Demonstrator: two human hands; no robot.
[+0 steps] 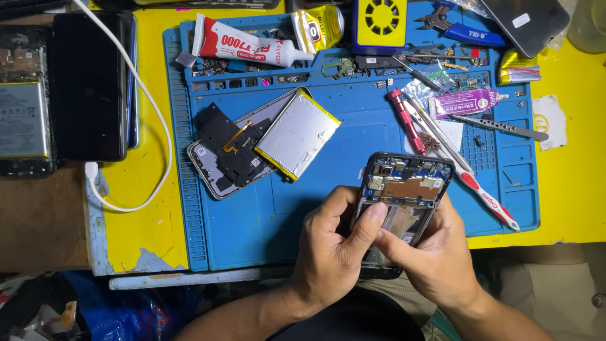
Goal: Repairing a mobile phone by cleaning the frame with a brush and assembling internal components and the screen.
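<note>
1. Your left hand grips the opened phone from its left side, thumb pressed down on the exposed midframe and fingers curled behind it, clamped on the phone
2. Your right hand closes on the same phone from the right and below, thumb lying across its lower inner area, touching your left thumb
3. The phone sits between both palms, tilted, back cover off, camera end pointing away from you; its board and a copper-coloured plate show just above your thumbs
4. It hovers over the near edge of the blue mat, which lies on a yellow table
5. Up and left of your grip, well apart: a silver battery leaning on a grey back cover with a black plate on it
6. Just right of the grip: a toothbrush; beyond it, a red screwdriver and tweezers
7. Far above the grip: a white glue tube and a yellow fan
8. Far left: a dark phone crossed by a white cable
</note>
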